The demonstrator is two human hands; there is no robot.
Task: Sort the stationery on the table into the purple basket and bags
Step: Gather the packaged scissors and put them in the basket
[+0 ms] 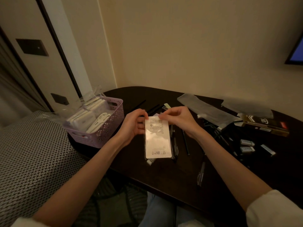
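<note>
Both my forearms reach over the near edge of the dark table (164, 177). I count one white bag (158, 138), held upright above the tabletop at centre: my left hand (133, 125) grips its upper left edge with curled fingers, my right hand (178, 119) pinches its top edge. One purple basket (105, 128) sits left, holding white packets and one pair of white scissors (101, 119). Three erasers (255, 146) lie right; scattered pens (186, 143) I cannot count.
</note>
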